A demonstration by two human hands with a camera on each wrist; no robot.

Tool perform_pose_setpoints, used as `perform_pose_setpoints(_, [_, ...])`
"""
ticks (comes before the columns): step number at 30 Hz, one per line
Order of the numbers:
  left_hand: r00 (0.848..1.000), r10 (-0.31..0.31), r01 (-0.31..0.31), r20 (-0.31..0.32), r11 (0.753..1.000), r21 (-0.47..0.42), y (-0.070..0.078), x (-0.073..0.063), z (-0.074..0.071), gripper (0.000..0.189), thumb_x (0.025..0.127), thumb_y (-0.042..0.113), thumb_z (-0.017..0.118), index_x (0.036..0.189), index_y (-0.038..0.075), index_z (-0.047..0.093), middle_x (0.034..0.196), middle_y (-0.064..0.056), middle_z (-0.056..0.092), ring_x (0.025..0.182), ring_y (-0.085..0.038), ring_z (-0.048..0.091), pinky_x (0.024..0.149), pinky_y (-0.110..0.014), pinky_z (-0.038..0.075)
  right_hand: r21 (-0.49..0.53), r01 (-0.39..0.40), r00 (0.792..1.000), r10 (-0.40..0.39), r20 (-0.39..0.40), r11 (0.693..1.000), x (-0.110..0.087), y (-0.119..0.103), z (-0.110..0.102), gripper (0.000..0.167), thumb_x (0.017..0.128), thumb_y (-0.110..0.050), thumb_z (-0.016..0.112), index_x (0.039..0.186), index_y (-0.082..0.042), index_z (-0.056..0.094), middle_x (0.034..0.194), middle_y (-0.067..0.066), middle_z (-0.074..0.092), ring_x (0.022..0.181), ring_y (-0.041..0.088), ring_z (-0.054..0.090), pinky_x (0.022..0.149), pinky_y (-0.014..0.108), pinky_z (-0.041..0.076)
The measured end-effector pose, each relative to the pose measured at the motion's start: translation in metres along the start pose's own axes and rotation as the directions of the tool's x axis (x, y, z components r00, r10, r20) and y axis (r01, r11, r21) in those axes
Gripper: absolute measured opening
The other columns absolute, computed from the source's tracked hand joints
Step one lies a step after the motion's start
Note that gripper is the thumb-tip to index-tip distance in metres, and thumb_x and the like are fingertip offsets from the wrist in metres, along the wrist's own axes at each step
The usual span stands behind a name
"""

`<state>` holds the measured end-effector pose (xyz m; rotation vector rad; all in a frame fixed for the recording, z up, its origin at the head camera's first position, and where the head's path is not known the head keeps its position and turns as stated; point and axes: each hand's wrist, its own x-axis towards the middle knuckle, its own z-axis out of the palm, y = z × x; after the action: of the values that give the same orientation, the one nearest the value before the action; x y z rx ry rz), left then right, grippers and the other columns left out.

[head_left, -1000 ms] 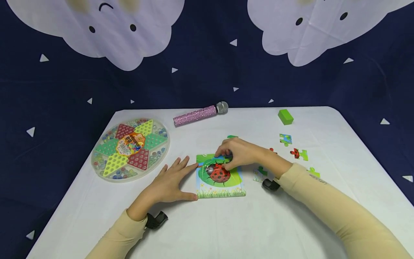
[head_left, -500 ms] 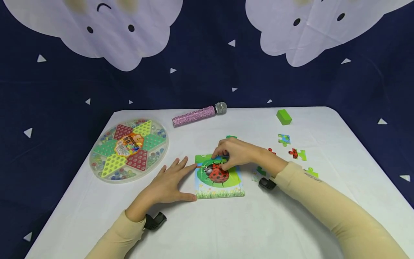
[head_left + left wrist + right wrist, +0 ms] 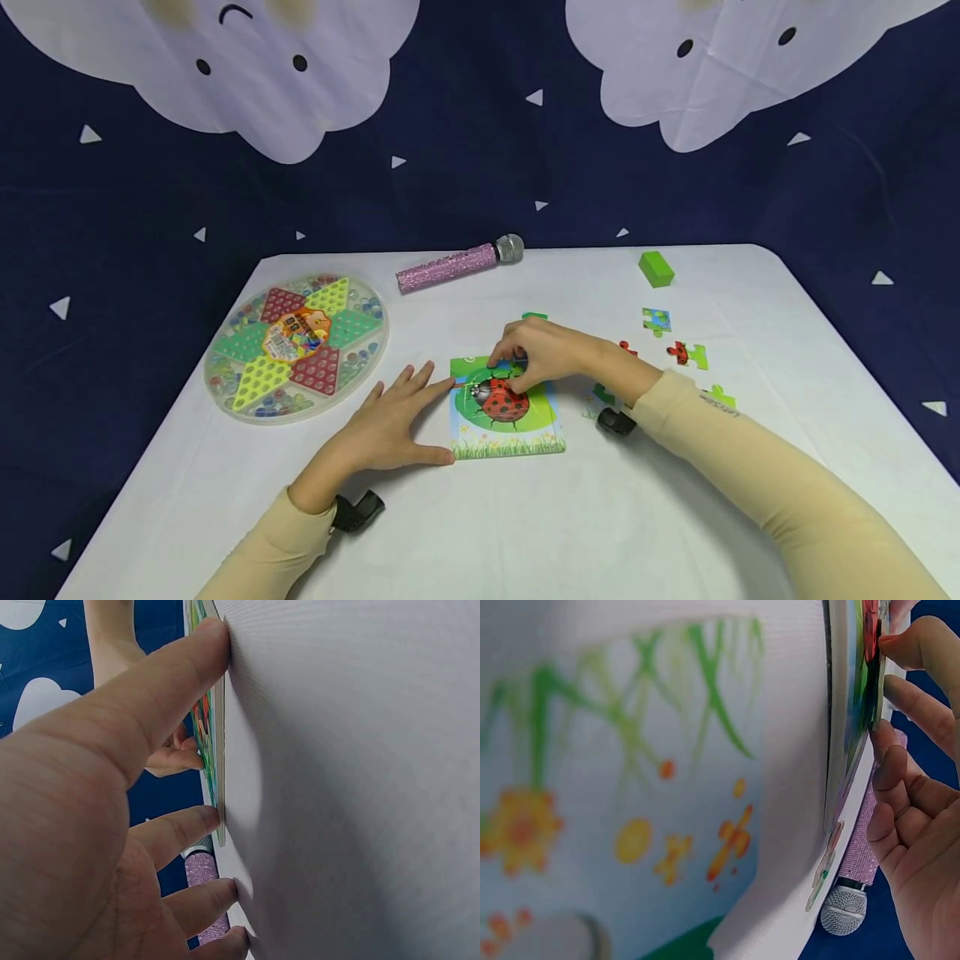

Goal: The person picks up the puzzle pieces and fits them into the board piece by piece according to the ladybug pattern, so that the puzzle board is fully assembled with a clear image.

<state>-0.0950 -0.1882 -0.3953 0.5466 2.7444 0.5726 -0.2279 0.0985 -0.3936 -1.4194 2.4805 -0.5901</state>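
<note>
A round, clear case holds glass marbles around a red, yellow and green star. The puzzle board (red spotted ladybug, grassy lower border) lies on the white table; the spread left hand touches its left edge, while the right hand pinches a piece over it.

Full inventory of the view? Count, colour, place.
Ladybird board: 1, green, blue and red, table centre
Loose puzzle pieces: six or more, multicoloured, right of and behind board; arm hides some
Marble game set: 1, clear with red, yellow and green, left
Microphone: 1, glittery pink, silver head, back
Block: 1, green, back right
Table: 1, white, foreground
Backdrop: 1, navy with white clouds, behind
Wrist devices: 2, black, wrists
Sleeves: 2, beige, forearms
Left hand: 1, touching board's left edge
Right hand: 1, pinching a puzzle piece at board
</note>
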Motion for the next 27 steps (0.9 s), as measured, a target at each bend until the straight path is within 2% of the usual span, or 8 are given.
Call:
perform_pose_setpoints(10, [1.0, 0.001, -0.001, 0.001, 1.0, -0.003, -0.0007, -0.0004, -0.0004, 0.105, 0.083, 0.062, 0.086, 0.168, 0.024, 0.038, 0.179, -0.019, 0.02, 0.165, -0.051, 0.016, 0.124, -0.084, 0.014, -0.001, -0.012, 1.0, 0.012, 0.004, 1.0, -0.0003, -0.0005, 0.0001, 0.037, 0.084, -0.028, 0.088, 0.119, -0.018, 0.083, 0.097, -0.002, 0.071, 0.088, 0.013, 0.06, 0.079, 0.027, 0.052])
perform_pose_setpoints(27, [1.0, 0.001, -0.001, -0.001, 1.0, 0.005, -0.0006, 0.0005, 0.0003, 0.106, 0.082, 0.062, 0.086, 0.168, 0.024, 0.038, 0.179, -0.019, 0.021, 0.165, -0.052, 0.017, 0.123, -0.084, 0.014, -0.022, -0.045, 0.999, 0.046, 0.018, 0.999, -0.0013, -0.0006, -0.0009, 0.038, 0.087, -0.031, 0.089, 0.123, -0.021, 0.083, 0.102, -0.002, 0.072, 0.089, 0.011, 0.059, 0.08, 0.027, 0.052])
